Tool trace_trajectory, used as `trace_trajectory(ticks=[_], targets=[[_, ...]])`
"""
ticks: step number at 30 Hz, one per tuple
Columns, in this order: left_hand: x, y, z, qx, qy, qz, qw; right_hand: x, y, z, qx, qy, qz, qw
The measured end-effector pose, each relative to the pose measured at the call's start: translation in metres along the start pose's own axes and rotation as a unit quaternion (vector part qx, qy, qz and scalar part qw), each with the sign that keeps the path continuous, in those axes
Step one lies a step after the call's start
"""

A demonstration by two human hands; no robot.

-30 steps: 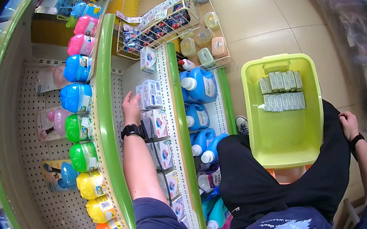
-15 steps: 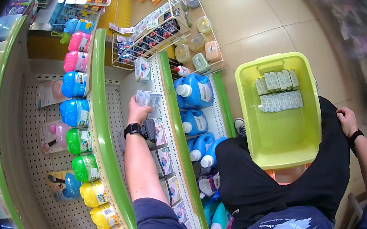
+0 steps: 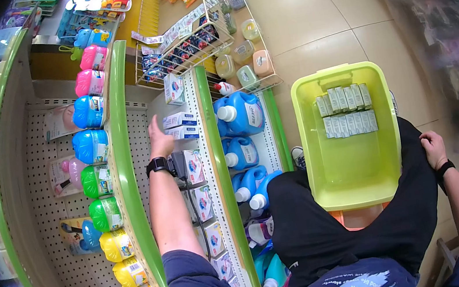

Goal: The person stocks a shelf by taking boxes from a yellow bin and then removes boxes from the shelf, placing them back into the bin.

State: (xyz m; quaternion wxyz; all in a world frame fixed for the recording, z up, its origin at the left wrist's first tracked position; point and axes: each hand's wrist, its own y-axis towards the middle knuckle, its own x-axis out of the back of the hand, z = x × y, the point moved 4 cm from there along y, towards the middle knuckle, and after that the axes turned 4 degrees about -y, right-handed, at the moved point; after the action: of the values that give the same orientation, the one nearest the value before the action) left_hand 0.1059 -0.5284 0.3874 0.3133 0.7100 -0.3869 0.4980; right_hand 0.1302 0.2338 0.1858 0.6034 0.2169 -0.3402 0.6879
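Note:
My left hand [image 3: 160, 140] is open over the shelf, its fingers stretched out and the thumb apart. Just to its right, two small white-and-blue boxes [image 3: 181, 125] sit side by side on the white shelf. A larger white box [image 3: 174, 89] stands beyond them, and a row of similar boxes with colourful round prints [image 3: 194, 166] runs back towards me beside my wrist. My right hand [image 3: 433, 150] rests on my right thigh with its fingers curled and nothing visible in them. The yellow-green tub [image 3: 356, 184] stands between my legs, holding two rows of small pale boxes [image 3: 350, 124].
Blue detergent bottles [image 3: 245, 112] line the lower shelf on the right. Colourful round-lidded containers [image 3: 92, 146] follow the green shelf edge [image 3: 121, 129] on the left. A wire basket [image 3: 187, 49] with packets hangs at the far end. Plastic sheeting [image 3: 430, 27] covers goods at the right.
My left hand has let go of the small boxes, which now sit on the shelf, and has drawn slightly left with its fingers opened. The right hand stays on the thigh.

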Motion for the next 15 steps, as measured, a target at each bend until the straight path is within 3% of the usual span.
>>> trace_trajectory(ticks=[1, 3, 4, 5, 7, 11, 15], targets=[[0.003, 0.004, 0.003, 0.001, 0.0, 0.0, 1.0, 0.0, 0.0, -0.001, 0.002, -0.002, -0.001, 1.0], [0.01, 0.009, 0.018, 0.215, -0.01, -0.078, 0.973, 0.002, 0.0, 0.0, 0.004, -0.007, -0.002, 1.0], [0.011, 0.01, 0.014, 0.236, 0.011, -0.111, 0.965, 0.001, 0.0, 0.002, 0.002, -0.006, 0.001, 1.0], [0.009, 0.011, 0.01, 0.237, 0.01, -0.111, 0.965, 0.002, 0.0, 0.002, 0.0, -0.005, 0.003, 1.0], [0.003, 0.004, -0.019, 0.313, -0.076, -0.019, 0.947, 0.0, 0.001, 0.0, 0.002, -0.01, 0.001, 1.0], [-0.036, 0.039, 0.016, 0.208, -0.006, -0.028, 0.978, 0.001, -0.001, 0.001, -0.003, -0.013, -0.005, 1.0], [-0.03, 0.028, -0.01, 0.251, -0.148, 0.018, 0.956, 0.001, 0.0, 0.001, 0.002, -0.015, -0.007, 1.0]])
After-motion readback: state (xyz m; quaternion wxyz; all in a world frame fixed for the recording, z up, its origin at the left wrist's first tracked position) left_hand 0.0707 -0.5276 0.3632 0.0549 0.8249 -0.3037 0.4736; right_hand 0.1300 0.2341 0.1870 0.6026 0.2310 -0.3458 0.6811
